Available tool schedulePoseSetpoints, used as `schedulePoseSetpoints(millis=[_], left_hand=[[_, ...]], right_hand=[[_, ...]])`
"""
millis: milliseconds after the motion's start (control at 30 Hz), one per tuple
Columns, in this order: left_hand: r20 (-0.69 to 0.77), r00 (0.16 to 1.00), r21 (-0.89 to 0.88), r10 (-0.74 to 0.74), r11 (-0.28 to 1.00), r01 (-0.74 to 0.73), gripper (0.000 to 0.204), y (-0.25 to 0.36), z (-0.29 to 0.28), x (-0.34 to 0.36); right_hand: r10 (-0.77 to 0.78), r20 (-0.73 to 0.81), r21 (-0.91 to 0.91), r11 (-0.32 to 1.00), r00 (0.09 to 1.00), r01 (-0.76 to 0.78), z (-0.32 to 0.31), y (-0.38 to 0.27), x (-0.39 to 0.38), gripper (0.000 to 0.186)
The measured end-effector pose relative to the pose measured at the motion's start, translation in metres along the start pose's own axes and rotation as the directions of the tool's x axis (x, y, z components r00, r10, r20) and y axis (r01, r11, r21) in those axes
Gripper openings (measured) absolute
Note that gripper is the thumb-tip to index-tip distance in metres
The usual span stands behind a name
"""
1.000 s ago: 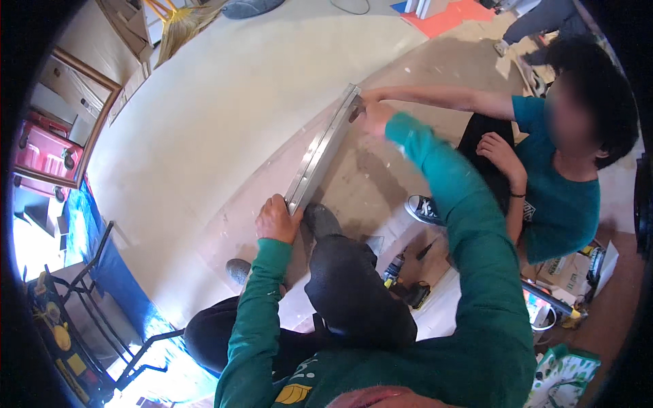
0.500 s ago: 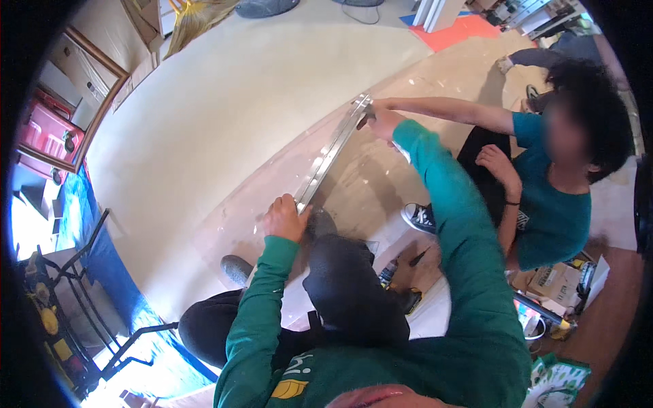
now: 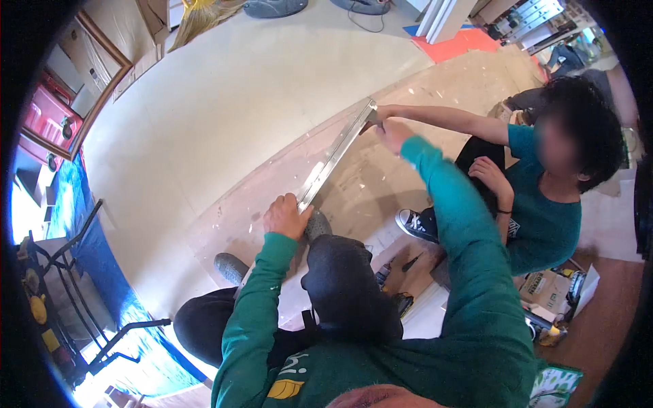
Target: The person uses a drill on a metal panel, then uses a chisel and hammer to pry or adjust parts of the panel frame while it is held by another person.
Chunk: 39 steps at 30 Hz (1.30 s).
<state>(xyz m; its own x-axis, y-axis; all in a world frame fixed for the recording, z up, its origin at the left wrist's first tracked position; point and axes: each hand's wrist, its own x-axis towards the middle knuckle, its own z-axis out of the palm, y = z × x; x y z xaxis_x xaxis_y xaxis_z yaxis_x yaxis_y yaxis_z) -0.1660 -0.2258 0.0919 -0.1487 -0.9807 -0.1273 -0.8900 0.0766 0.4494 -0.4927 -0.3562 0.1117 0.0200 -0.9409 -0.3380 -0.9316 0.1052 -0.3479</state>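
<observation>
A long, narrow silver metal rail [image 3: 335,158] slants across the floor area in front of me. My left hand [image 3: 286,216] is closed round its near end, above my knee. Close to the far end is my right hand [image 3: 393,136], fingers curled, its grip too small and blurred to make out. Beside it, a co-worker's hand [image 3: 385,113] reaches to the same end of the rail. A small dark piece shows under the rail there, its kind unclear.
A co-worker in a teal shirt [image 3: 544,224] crouches at my right. A drill [image 3: 403,303] lies on the floor by my knee. Near the right edge stands a box of tools and supplies [image 3: 547,292]. A black metal frame [image 3: 75,292] and a framed mirror [image 3: 102,88] are at left.
My right hand has shifted slightly right and toward me, off the rail's far end. The left hand keeps its hold on the near end. The view has tilted a little.
</observation>
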Motion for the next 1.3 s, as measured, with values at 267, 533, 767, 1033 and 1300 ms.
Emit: schedulePoseSetpoints(millis=[267,533,767,1033,1300], left_hand=[[0.069,0.997,0.059,-0.035,0.998,0.031,0.043,-0.001,-0.021,-0.009],[0.04,0.998,0.058,-0.048,0.997,0.046,0.043,-0.003,-0.013,-0.001],[0.066,0.997,-0.037,-0.027,0.999,0.029,0.042,0.001,-0.019,0.001],[-0.021,1.0,0.012,0.001,1.0,-0.001,0.041,0.006,-0.01,-0.01],[-0.114,0.991,-0.02,0.069,0.997,-0.072,0.042,0.003,-0.005,-0.012]], right_hand=[[-0.067,0.077,0.022,0.998,0.995,0.065,-0.019,-0.048,0.009,0.033],[0.154,0.466,-0.652,0.725,0.871,0.221,-0.075,-0.091,0.076,0.047],[-0.049,0.091,-0.09,0.994,0.995,0.057,-0.047,-0.028,0.017,0.037],[0.422,-0.077,0.606,0.739,0.903,-0.294,0.078,-0.021,-0.039,0.038],[0.213,-0.399,0.357,0.932,0.892,-0.063,0.067,-0.032,-0.021,0.042]])
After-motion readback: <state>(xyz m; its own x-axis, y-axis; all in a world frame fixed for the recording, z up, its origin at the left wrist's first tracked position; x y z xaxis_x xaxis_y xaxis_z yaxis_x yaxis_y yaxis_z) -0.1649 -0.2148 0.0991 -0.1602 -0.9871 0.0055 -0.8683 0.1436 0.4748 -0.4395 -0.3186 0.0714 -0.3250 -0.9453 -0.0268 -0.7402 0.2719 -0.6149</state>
